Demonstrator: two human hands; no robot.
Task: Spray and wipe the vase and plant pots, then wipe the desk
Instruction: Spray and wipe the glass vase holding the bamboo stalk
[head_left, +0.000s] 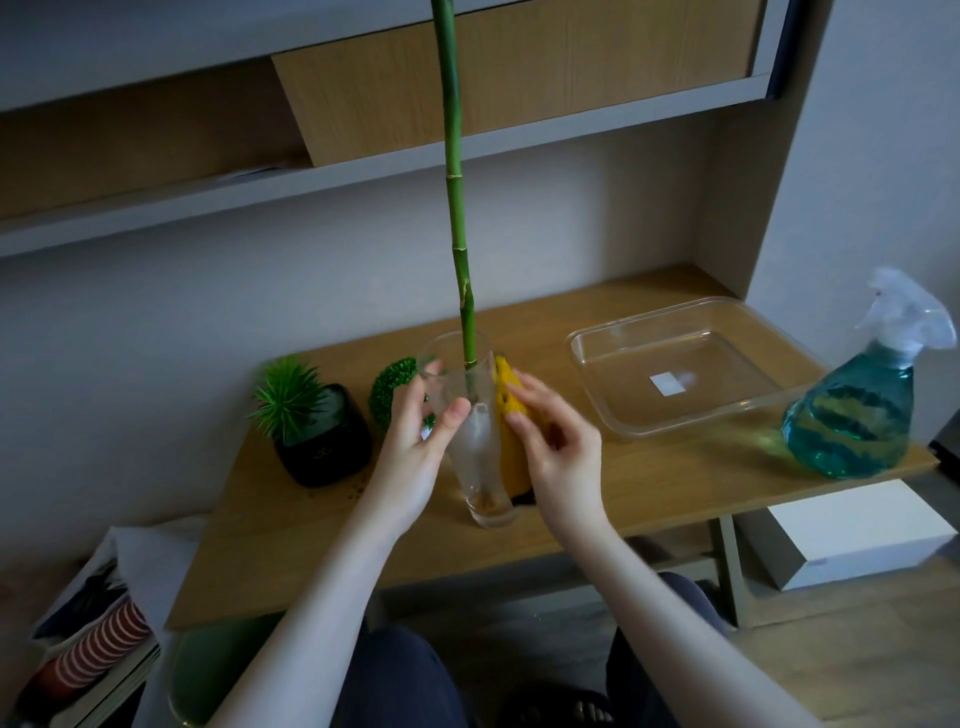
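A tall clear glass vase (480, 457) stands on the wooden desk (649, 488), with a long green bamboo stalk (457, 208) rising out of it. My left hand (415, 441) grips the vase's left side near the rim, thumb across the front. My right hand (556, 447) presses a yellow cloth (506, 400) against the vase's right side. To the left stand a black pot with a spiky green plant (317, 431) and a round green ball plant (395, 389), partly hidden behind my left hand.
A clear plastic tray (685, 364) lies at the back right of the desk. A spray bottle of blue liquid (862, 410) stands at the desk's right edge. Shelves hang above. A white box (852, 535) and stacked items (93, 654) sit on the floor.
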